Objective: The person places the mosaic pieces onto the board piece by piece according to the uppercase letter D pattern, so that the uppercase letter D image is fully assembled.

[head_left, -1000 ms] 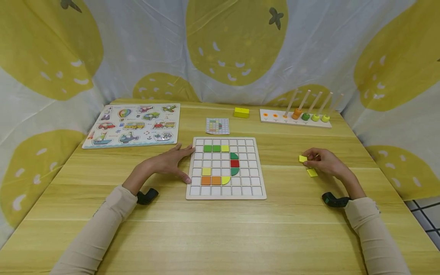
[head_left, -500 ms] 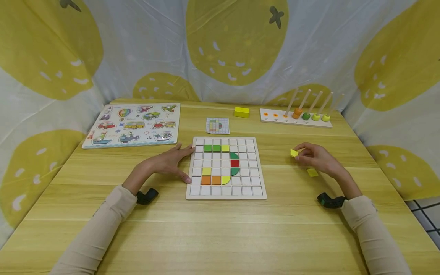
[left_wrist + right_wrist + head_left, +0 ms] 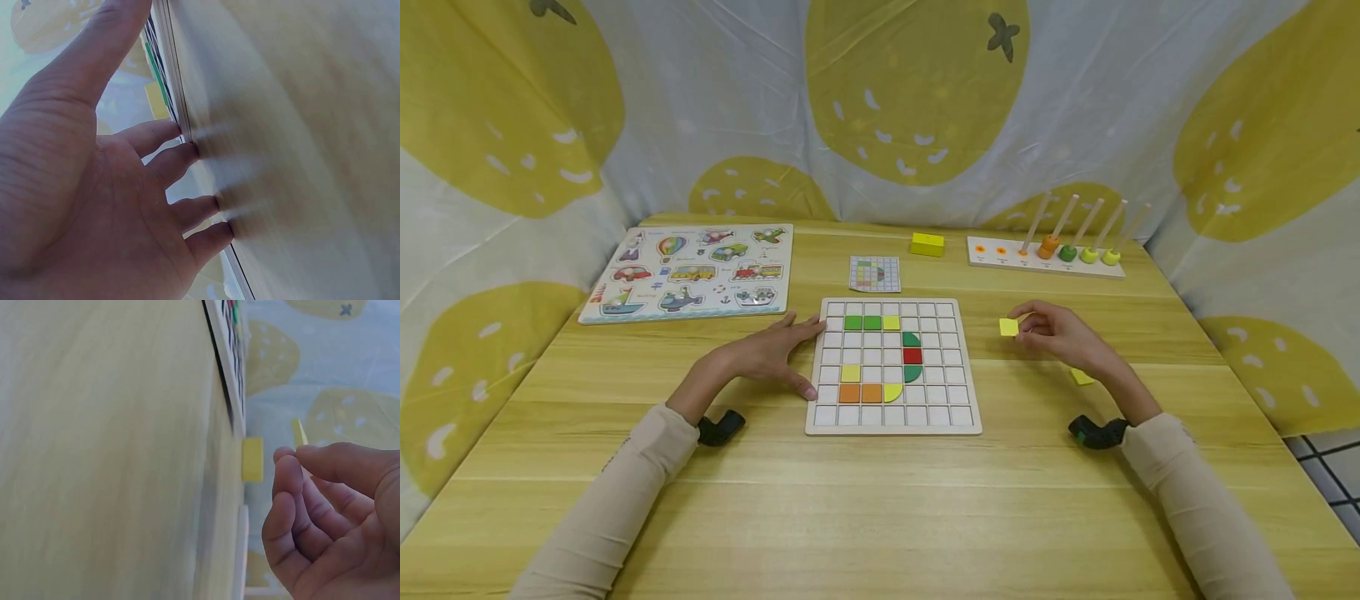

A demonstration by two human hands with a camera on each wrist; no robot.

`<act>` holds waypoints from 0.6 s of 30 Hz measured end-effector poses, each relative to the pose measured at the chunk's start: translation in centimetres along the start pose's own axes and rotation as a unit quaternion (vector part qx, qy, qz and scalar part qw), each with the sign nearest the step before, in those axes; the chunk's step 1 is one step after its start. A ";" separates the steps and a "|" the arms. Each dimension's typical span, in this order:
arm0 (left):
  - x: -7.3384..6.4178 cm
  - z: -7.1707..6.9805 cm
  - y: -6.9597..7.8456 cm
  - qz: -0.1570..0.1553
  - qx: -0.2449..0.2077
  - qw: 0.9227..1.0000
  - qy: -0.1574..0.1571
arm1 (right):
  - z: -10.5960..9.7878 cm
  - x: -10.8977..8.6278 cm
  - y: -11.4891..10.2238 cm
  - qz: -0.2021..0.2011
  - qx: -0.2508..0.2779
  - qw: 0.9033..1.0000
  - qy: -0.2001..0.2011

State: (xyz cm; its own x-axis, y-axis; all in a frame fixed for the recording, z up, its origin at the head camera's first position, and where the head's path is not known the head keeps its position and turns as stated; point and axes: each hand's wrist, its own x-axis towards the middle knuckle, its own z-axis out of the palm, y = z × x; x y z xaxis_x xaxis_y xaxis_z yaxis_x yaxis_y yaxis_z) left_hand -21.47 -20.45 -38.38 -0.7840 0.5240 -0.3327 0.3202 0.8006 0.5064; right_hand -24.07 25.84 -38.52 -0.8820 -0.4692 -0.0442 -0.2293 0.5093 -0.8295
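Observation:
A yellow square tile (image 3: 1008, 327) is pinched between the thumb and fingertips of my right hand (image 3: 1054, 335), above the table to the right of the grid board. In the right wrist view the same tile (image 3: 299, 432) shows edge-on beyond the thumb. My left hand (image 3: 767, 357) rests at the left edge of the white grid board (image 3: 951, 425), fingers spread and touching its side; in the left wrist view the fingertips of that hand (image 3: 125, 200) meet the tabletop. Green, yellow, red and orange pieces sit in several board cells. Another yellow tile (image 3: 1082, 377) lies on the table, partly behind my right wrist.
Behind the board lies a small pattern card (image 3: 875, 275), with a yellow block (image 3: 927, 244) to its right. A vehicle picture puzzle (image 3: 692, 273) occupies the back left. At the back right stands a peg stand (image 3: 1045, 258) with coloured beads. Patterned curtains enclose the table.
My right hand has lifted the yellow tile and carried it left toward the board. The other yellow tile stays where it lay. My left hand and the board have not moved.

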 end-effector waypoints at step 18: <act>0.0 0.1 -0.1 -0.002 0.001 1.000 0.002 | 3.8 3.9 -3.7 -0.042 0.013 0.998 -0.035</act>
State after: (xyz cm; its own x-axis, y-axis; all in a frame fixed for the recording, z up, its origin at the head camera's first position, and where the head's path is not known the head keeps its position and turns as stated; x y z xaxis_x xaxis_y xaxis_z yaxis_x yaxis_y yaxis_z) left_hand -21.47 -20.48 -38.53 -0.7875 0.5201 -0.3308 0.3183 0.8027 0.5044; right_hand -25.13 19.39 -37.77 -0.8293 -0.5587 -0.0113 -0.2898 0.4472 -0.8462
